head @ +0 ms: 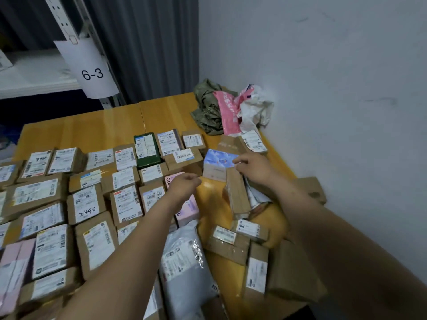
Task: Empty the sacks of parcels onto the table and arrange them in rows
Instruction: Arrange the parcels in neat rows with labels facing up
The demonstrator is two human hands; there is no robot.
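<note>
Flat, taped cardboard parcels (pixel 85 202) with white labels lie in rows on the left of the glossy wooden desk (pixel 104 125). Crumpled sacks (pixel 208 112) sit in its far right corner. The left hand (pixel 183 184) hovers loosely curled and empty. The right hand (pixel 254 169) touches a glossy blue box (pixel 217 159); whether it grips is unclear.

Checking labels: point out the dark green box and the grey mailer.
dark green box (pixel 147 148): head view, on the white label on its top.
grey mailer (pixel 180 264): head view, on its barcode label, mid-bag.
</note>
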